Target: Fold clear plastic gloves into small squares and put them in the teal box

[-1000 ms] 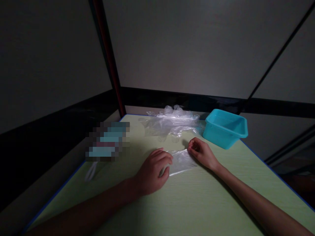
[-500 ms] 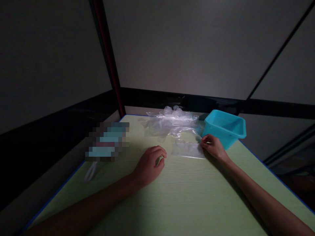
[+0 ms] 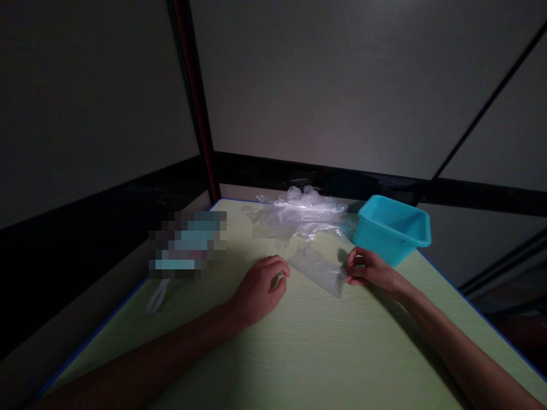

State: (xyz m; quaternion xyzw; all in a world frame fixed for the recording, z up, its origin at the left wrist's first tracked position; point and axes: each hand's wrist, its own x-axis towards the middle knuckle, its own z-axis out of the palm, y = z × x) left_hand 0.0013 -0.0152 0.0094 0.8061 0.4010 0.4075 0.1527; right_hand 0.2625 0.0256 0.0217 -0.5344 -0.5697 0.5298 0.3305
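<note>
Clear plastic bag lies flat on our green table in the middle of the frame, our right hand pinching its right edge to keep it steady, while our left hand rests curled shut beside it.

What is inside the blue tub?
The blue tub shows only bare inner walls from here. Its near wall hides the bottom, so anything lying low inside cannot be seen.

Both forearms bare; no sleeves, gloves or rings.
</note>
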